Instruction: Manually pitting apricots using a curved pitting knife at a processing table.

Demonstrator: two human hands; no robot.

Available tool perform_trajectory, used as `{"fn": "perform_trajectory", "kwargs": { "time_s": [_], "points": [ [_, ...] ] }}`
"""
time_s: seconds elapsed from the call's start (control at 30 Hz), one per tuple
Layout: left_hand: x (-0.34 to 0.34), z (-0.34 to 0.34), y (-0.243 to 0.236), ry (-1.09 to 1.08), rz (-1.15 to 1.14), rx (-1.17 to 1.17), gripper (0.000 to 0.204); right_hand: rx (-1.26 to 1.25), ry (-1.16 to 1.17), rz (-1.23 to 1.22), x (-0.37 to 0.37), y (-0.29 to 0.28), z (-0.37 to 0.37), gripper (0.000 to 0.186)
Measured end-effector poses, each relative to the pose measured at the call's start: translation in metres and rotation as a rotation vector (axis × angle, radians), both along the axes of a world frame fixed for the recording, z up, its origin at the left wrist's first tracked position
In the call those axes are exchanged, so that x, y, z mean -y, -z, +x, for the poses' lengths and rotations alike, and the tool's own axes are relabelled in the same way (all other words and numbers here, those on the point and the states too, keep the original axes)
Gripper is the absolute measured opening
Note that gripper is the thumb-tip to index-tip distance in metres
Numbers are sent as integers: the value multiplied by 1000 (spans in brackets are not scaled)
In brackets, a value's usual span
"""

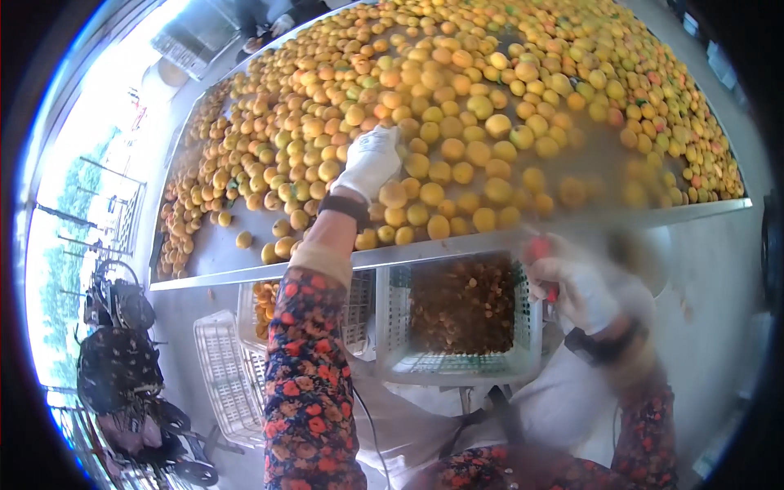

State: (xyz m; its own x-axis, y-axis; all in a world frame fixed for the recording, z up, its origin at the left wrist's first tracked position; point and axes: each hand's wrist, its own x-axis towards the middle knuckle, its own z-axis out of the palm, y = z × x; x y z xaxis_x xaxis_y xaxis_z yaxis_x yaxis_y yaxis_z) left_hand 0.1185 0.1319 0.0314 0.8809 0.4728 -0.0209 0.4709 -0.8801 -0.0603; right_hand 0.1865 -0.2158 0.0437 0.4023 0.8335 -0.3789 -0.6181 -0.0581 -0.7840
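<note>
Apricots (457, 151), yellow to orange, cover a wide metal table (457, 247). My left hand (374, 159), in a white glove, reaches in among them near the middle. Its fingers curl down, and whatever they close on is hidden. Just beyond the table's near edge, my right hand (576, 286), also gloved in white, is closed around a red-handled tool (536, 248). Blur hides the tool's working end. Under that edge, beside the right hand, stands a pale plastic crate (457, 371) with brown apricot stones (461, 306) inside.
Left of the stone crate, another crate holds orange fruit pieces (265, 306). A white slatted crate (229, 371) leans farther left. The table's raised metal rim crosses in front of me. A parked motorbike (131, 367) stands at far left; another person's hand (253, 45) shows at the far edge.
</note>
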Motion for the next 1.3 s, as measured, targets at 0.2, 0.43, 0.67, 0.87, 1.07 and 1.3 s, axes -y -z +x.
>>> {"fn": "perform_trajectory", "kwargs": {
  "time_s": [0.2, 0.43, 0.67, 0.87, 1.07, 1.3],
  "points": [
    [1, -173, -71, -253, -86, 376, 39, 158, 39, -74, 0, -7, -3, 19],
    [-21, -527, -109, -1031, 513, 65, 41, 159, -132, 3, -24, 7, -23, 19],
    [-30, -424, -72, -550, 191, 549, 43, 206, -130, -63, -37, 17, -40, 19],
    [-5, -204, -25, -113, -187, 136, 54, 157, -138, -40, -39, 16, -36, 19],
    [-16, -168, 4, -433, -645, 85, 43, 76, -147, -20, -31, 12, -25, 19],
    [-15, -151, 23, -345, -464, 261, 36, 88, -127, -34, -23, 4, -21, 19]
  ]
}}
